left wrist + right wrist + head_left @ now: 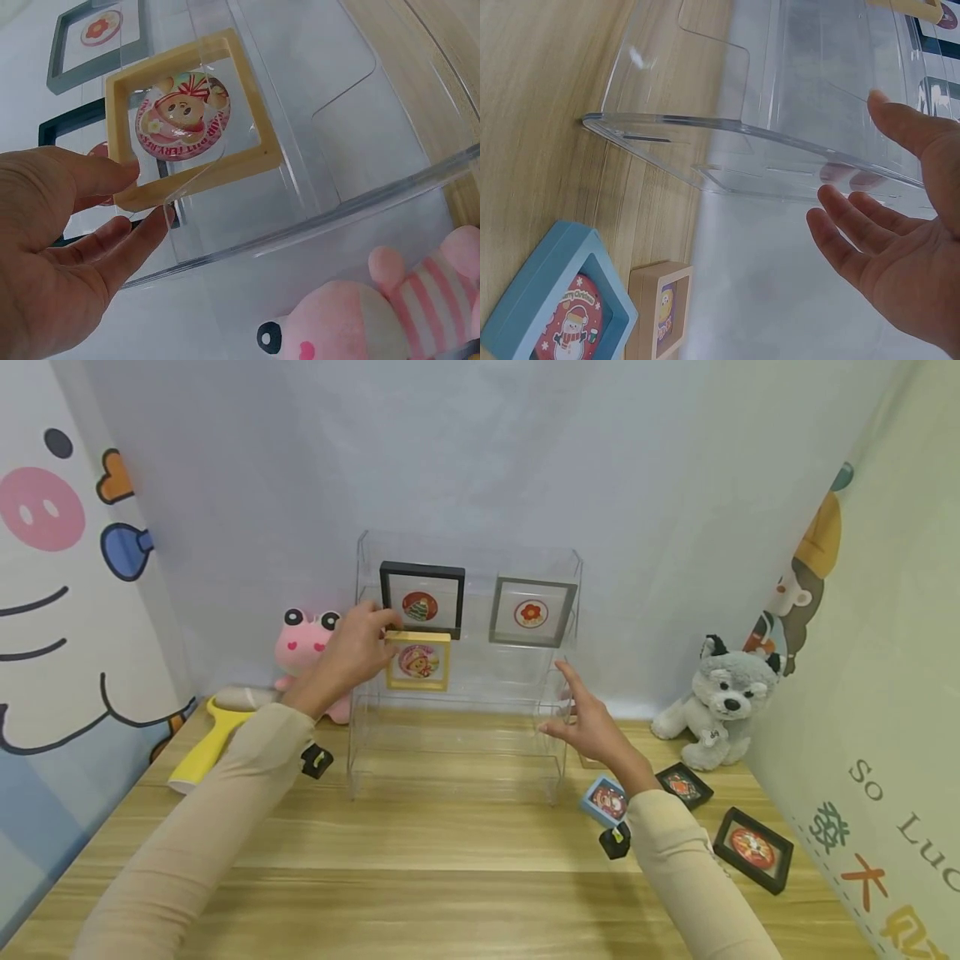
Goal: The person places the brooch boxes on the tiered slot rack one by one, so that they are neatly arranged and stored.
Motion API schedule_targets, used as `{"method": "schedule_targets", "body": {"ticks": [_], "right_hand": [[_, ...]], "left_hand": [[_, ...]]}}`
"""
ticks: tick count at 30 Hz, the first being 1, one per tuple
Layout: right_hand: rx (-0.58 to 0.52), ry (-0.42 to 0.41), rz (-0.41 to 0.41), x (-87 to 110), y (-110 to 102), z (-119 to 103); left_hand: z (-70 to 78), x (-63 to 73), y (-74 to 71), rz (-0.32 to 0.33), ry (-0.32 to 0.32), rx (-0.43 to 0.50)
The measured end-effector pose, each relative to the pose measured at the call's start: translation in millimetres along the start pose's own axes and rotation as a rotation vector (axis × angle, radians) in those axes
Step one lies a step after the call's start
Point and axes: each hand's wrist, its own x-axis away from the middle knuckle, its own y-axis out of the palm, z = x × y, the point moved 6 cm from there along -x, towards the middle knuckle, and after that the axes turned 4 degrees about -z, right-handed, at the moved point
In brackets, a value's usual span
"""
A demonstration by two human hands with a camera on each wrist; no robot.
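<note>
Pinching: the left hand (352,647) has the yellow frame (417,662) by a corner, with the thumb on one side and fingers on the other.
Yellow frame: it stands up at the clear rack (457,781), on the left side, just below the tree frame (422,602).
Spread hand: the right hand (592,724) has its fingers apart and holds nothing. It is beside the right side of the rack; I cannot tell if they touch.
Rack top: the flower frame (532,612) is on the right, apart from the tree frame.
In the way: the left hand covers a bit of the tree frame. The left sleeve (202,827) and wrist hide some of the roller (206,747) and the pink toy (302,647).
Table (420,893): the blue frame (604,802) is near the right wrist. The tan frame (660,311) is just beside it, mostly hidden from the head view. The back black frame (684,787) is near the dog (731,702), and the front black frame (753,850) is closer to the person.
Walls: a big pig (45,510) is on the left, and a pale curtain (480,460) hangs behind the rack.
</note>
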Motion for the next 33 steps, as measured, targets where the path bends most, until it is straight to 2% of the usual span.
{"method": "schedule_targets", "body": {"ticks": [3,5,9,11,12,15,22,28,33], "right_hand": [[-0.002,0.001,-0.004,0.1,-0.7,-0.6],[-0.004,0.0,-0.005,-0.4,-0.7,-1.0],[-0.013,0.001,-0.009,-1.1,-0.6,-2.0],[-0.017,0.003,-0.012,-1.0,-0.5,-2.1],[-0.018,0.004,-0.012,-0.9,-0.5,-2.1],[-0.018,0.007,-0.008,-0.3,-0.3,-1.5],[-0.036,0.006,-0.016,0.3,2.2,0.3],[-0.021,0.004,-0.01,0.4,1.0,0.7],[-0.018,0.003,-0.004,-0.2,0.4,0.8]], "left_hand": [[2.6,5.3,-4.9,0.041,0.048,-0.014],[3.5,10.3,-8.4,0.082,0.119,-0.021],[0.9,24.0,-15.9,0.215,0.306,-0.022],[-4.3,31.4,-19.1,0.29,0.363,-0.024],[-7.9,34.8,-19.9,0.318,0.37,-0.02],[-19.7,43.1,-18.2,0.35,0.342,-0.024],[-47.7,62.1,1.4,0.291,0.196,-0.043],[-59.6,74.8,20.9,0.243,0.186,-0.051],[-63.0,78.9,32.7,0.2,0.18,-0.035]]}}
